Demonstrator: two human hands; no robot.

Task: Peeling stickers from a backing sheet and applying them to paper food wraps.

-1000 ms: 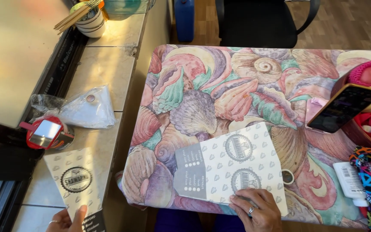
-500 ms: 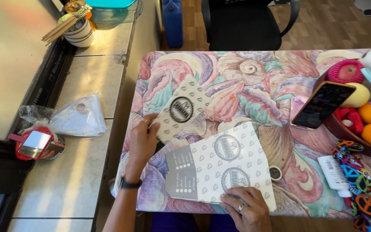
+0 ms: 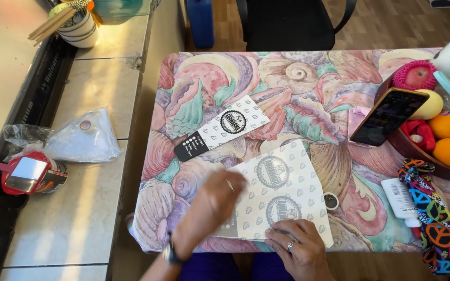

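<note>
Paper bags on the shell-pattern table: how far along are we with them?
Done: the narrow patterned bag lies flat on the table, clear of both hands. In hand: the right hand presses the near edge of the wide patterned bag; the left hand, blurred, is over its left part, grip unclear. Left: probably settling the wide bag, not yet released.

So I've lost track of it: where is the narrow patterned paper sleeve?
In the head view, the narrow sleeve lies slantwise on the shell-print table, left of centre, just beyond the left hand.
</note>
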